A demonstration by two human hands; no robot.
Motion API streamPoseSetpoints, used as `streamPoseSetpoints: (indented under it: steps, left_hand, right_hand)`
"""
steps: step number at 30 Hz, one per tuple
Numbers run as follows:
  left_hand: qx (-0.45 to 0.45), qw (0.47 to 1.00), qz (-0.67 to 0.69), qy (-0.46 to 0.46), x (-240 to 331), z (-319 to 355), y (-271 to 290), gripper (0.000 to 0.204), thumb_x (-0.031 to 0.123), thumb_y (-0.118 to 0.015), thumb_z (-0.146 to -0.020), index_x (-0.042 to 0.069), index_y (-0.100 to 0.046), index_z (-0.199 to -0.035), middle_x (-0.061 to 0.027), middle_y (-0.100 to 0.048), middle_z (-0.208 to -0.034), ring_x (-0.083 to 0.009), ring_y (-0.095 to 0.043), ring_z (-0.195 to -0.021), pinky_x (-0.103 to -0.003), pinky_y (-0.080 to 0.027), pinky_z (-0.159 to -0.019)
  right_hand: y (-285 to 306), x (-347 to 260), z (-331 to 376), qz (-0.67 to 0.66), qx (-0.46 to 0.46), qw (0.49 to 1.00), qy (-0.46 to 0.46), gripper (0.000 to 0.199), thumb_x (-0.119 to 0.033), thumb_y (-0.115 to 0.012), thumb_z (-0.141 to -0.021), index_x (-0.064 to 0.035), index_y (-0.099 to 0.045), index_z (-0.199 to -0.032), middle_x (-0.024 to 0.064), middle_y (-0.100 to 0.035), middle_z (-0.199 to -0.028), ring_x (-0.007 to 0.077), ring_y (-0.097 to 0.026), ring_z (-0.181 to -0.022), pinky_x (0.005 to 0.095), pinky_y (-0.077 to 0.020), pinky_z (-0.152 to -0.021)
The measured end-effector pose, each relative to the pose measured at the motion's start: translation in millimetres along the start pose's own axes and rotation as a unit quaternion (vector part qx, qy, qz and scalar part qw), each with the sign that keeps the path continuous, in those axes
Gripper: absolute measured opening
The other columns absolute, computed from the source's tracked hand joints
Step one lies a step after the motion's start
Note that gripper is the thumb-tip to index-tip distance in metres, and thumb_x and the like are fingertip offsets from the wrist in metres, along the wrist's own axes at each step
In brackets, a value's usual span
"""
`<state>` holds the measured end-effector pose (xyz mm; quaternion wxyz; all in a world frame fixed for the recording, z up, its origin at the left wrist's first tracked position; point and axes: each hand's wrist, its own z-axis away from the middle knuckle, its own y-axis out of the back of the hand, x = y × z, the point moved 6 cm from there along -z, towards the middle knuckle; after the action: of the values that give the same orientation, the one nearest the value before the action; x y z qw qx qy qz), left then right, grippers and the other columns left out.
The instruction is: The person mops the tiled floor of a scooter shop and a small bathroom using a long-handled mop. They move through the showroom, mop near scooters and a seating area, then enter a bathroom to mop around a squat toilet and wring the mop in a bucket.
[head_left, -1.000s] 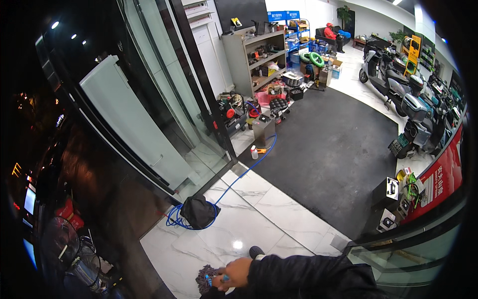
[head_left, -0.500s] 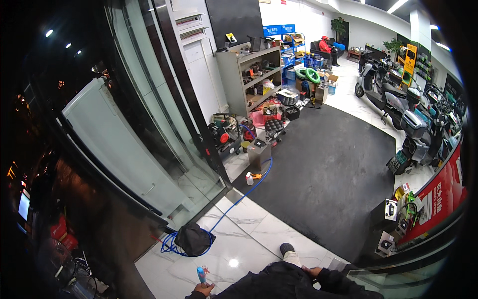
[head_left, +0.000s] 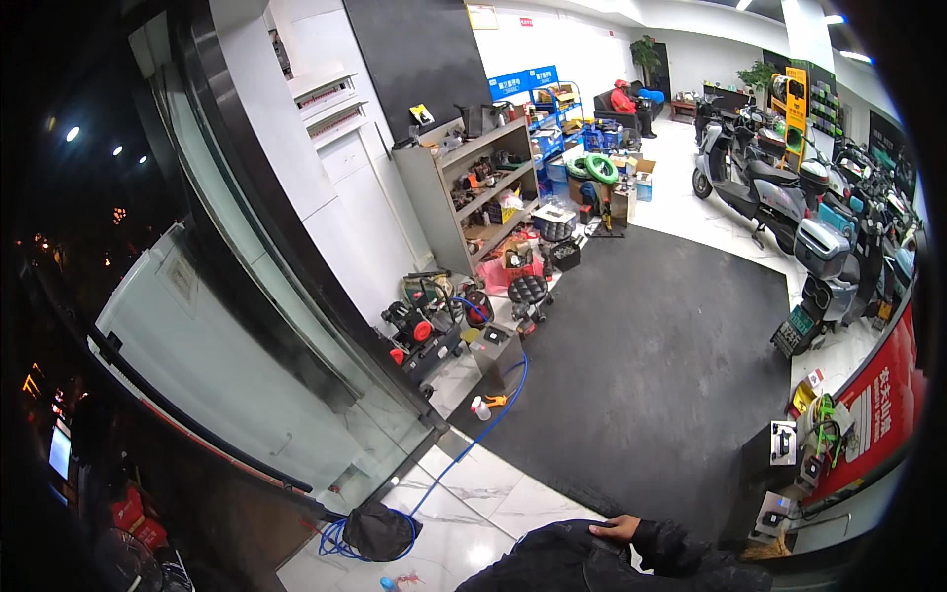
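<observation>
My right hand [head_left: 619, 529] is at the lower edge, against the front of my black jacket [head_left: 552, 555]. Its fingers stretch to the left, and it appears to hold nothing. My left hand is out of the picture. Only the light-blue end of an object [head_left: 389, 584], with reddish strands beside it, shows at the bottom edge. Just beyond that, a black bag-like bundle [head_left: 380, 533] lies on a coil of blue hose [head_left: 335, 541] on white tiles. From there the blue hose runs to a metal box [head_left: 496, 355]. A spray bottle [head_left: 480, 407] with an orange item beside it stands near the box.
A glass door [head_left: 326, 434] stands at left. Beyond it are a compressor-like machine [head_left: 424, 326], a wheeled stool [head_left: 528, 289] and a cluttered shelf [head_left: 424, 197]. Scooters [head_left: 769, 187] line the right, with boxes [head_left: 782, 444] nearer. A person in red [head_left: 623, 99] sits far back.
The view has shifted toward the doorway and the black mat. My left hand, earlier round the light-blue-topped object, has dropped out of the picture. My right hand appears slightly higher, against my jacket.
</observation>
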<state>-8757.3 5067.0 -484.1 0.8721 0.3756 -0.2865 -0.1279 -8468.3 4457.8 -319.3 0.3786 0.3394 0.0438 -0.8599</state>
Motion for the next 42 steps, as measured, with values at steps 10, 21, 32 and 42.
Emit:
streamPoseSetpoints:
  steps: [10, 21, 32, 42]
  left_hand:
    - [0.083, 0.996, 0.026, 0.03, 103.4, 7.7, 10.0, 0.042, 0.043, -0.071, -0.086, 0.003, -0.072, -0.098, -0.0143, -0.072, -0.083, -0.0326, -0.069, -0.077, -0.047, -0.054, -0.077]
    - [0.093, 0.994, 0.028, 0.051, 123.5, 7.1, 9.2, 0.036, 0.037, -0.073, -0.084, 0.003, -0.07, -0.098, -0.0124, -0.069, -0.08, -0.0297, -0.068, -0.073, -0.045, -0.053, -0.073]
    - [0.099, 0.993, 0.022, 0.058, 127.2, 3.7, 13.5, 0.032, 0.03, -0.075, -0.083, 0.003, -0.067, -0.097, -0.0105, -0.066, -0.076, -0.0269, -0.066, -0.07, -0.043, -0.053, -0.069]
    - [0.109, 0.992, 0.023, 0.062, 126.8, 6.4, 20.2, 0.029, 0.024, -0.077, -0.081, 0.003, -0.065, -0.096, -0.0089, -0.064, -0.073, -0.0242, -0.064, -0.066, -0.041, -0.052, -0.066]
  right_hand:
    - [47.3, -35.5, 10.9, -0.23, -0.202, 0.947, -0.096, 0.07, -0.059, -0.063, -0.094, 0.0023, -0.066, -0.127, 0.0101, -0.069, -0.121, 0.0142, -0.065, -0.107, 0.0281, -0.0498, -0.094]
    - [46.7, -16.9, -46.2, 0.106, -0.166, 0.976, -0.094, 0.102, -0.091, -0.045, -0.079, -0.0052, -0.068, -0.13, 0.0162, -0.062, -0.136, 0.028, -0.057, -0.124, 0.0403, -0.0409, -0.106]
    - [65.1, 41.4, -76.8, -0.037, -0.074, 0.989, -0.126, 0.097, -0.09, -0.044, -0.081, -0.008, -0.07, -0.127, 0.016, -0.065, -0.13, 0.0284, -0.059, -0.12, 0.0413, -0.0427, -0.104]
    - [105.0, 48.9, -69.4, 0.01, 0.076, 0.995, -0.072, 0.069, -0.061, -0.063, -0.091, 0.0024, -0.07, -0.115, 0.0137, -0.074, -0.094, 0.0254, -0.073, -0.08, 0.0376, -0.06, -0.07]
